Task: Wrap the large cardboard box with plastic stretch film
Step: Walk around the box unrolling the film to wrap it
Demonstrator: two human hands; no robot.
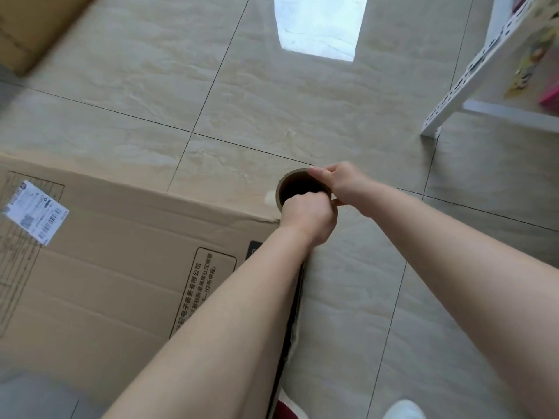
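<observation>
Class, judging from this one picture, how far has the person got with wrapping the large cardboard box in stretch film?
Done: nothing certain; the top of the large brown cardboard box, with its white shipping label, looks bare. In hand: the left hand and right hand both grip the brown cardboard roll core at the box's corner. Left: nearly all the wrapping; whether film runs around the sides is not visible.

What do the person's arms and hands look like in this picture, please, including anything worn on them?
Both forearms are bare as far as the picture shows, with no sleeves in view. The left hand and the right hand wear no gloves, and no rings, watch or bracelets are visible on them.
</observation>
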